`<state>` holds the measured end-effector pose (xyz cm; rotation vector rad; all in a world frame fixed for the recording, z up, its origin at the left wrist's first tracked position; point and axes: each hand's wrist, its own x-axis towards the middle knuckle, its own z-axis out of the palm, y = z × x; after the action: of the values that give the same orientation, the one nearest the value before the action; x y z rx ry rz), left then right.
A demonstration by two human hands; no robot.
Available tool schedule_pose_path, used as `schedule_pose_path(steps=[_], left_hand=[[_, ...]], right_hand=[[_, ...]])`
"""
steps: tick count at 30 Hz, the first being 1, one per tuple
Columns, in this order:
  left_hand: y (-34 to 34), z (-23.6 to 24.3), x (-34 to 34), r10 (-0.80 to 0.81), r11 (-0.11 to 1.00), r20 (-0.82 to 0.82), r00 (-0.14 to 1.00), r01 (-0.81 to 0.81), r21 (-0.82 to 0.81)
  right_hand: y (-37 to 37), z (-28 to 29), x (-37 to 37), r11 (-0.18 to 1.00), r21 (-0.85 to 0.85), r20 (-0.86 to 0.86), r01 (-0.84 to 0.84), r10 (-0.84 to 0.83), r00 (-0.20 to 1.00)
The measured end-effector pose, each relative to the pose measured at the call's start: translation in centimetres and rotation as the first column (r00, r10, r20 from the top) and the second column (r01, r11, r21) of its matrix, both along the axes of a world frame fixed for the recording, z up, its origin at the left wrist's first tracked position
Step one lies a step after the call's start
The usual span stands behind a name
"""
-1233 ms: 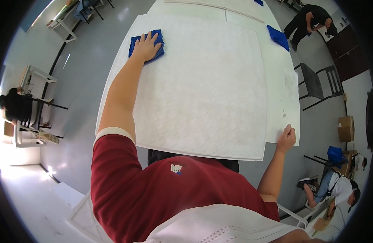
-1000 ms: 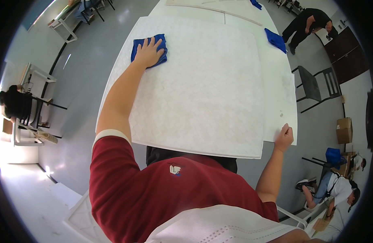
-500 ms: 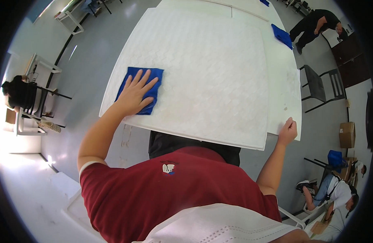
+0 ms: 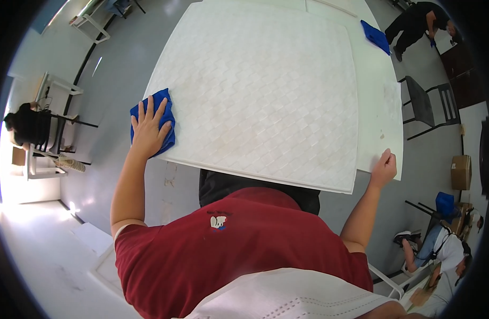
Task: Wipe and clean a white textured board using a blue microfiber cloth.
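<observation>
My left hand (image 4: 148,134) lies flat with spread fingers on a blue cloth (image 4: 168,139). The cloth rests at the left edge of a large white panel (image 4: 260,106) with a raised woven-looking pattern, and part of it reaches that edge. The panel lies on a pale table (image 4: 379,101), whose surface shows along the right side. Curled into a loose fist, my right hand (image 4: 384,169) rests at the table's near right corner, beside the panel, with nothing seen in it.
A second blue cloth (image 4: 376,37) lies on the table's far right. Right of the table stand a dark chair (image 4: 421,103) and a cardboard box (image 4: 461,171). One person in black (image 4: 414,26) bends over at the far right; others sit at the left and lower right.
My left hand has slid the blue cloth leftward to the panel's left edge, and the cloth is more bunched. My right hand stays by the table corner. The whole view has shifted slightly.
</observation>
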<state>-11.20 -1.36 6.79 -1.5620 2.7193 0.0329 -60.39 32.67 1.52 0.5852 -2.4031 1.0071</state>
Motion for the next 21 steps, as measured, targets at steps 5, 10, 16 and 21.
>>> schedule_pose_path(steps=[5, 10, 16, 21], left_hand=[[-2.2, -0.6, -1.1, -0.004, 1.0, -0.034, 0.999, 0.004, -0.014], [-6.9, -1.5, -5.1, -0.097, 0.995, -0.055, 0.994, 0.095, -0.043], [-12.3, -2.0, -12.3, -0.15, 0.989, -0.078, 0.986, 0.149, -0.021], [-15.7, -2.4, -16.3, -0.1, 0.995, -0.062, 0.993, 0.1, -0.008]], right_hand=[[-0.2, 0.1, 0.0, 1.0, -0.006, 0.045, -0.011, 0.011, 0.999], [0.0, 0.0, -0.3, 1.0, 0.009, 0.011, -0.004, 0.004, 1.0], [-0.1, 0.0, -0.3, 1.0, 0.018, 0.013, -0.011, 0.011, 1.0], [0.0, -0.3, -0.6, 1.0, 0.011, -0.013, -0.003, 0.003, 1.0]])
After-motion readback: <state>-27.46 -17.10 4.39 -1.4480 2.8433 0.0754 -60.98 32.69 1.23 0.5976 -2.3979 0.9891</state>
